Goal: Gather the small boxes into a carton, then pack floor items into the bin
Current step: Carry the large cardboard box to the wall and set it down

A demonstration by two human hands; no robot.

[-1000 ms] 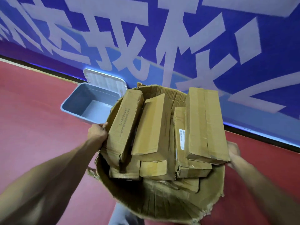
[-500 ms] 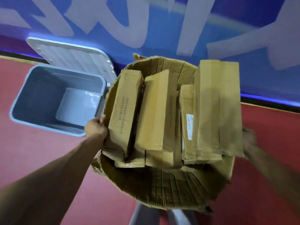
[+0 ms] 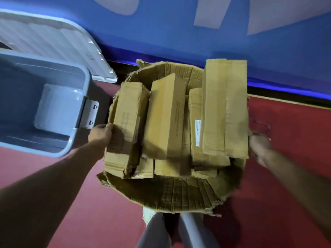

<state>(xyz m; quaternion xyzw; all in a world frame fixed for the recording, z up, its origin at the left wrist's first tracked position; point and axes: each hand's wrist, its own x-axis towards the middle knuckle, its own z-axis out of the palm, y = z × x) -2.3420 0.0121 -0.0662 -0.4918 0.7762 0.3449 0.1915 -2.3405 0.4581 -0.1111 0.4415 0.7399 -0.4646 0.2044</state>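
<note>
Plainly the left hand [image 3: 100, 134] is curled over the left rim of the torn carton [image 3: 172, 192] and grips it. The right hand [image 3: 259, 147] sits against the opposite wall, too blurred to tell whether its fingers clasp the cardboard or merely prop it. Between the 2 hands the carton is heaped with small boxes [image 3: 166, 117], at least 4 long ones on top and more beneath, several rising above the rim. The open grey bin [image 3: 21, 97] stands just beyond the left hand, with its lid [image 3: 53, 45] propped by the blue wall [image 3: 179, 33] farther out on that side. A thin wire loop [image 3: 260, 123], too faint to name, lies on the red floor [image 3: 295, 126] just past the right hand. The gathering step looks done, and the bin holds nothing visible yet. The main risk is the carton itself. Its rim is ragged and its near wall is creased and splayed, so a 1-sided pull from the left hand could tear the wall or let it fold. The tall box [image 3: 225, 108] nearest the right hand overhangs the rim and would likely slide out first if the carton tips that way.
</note>
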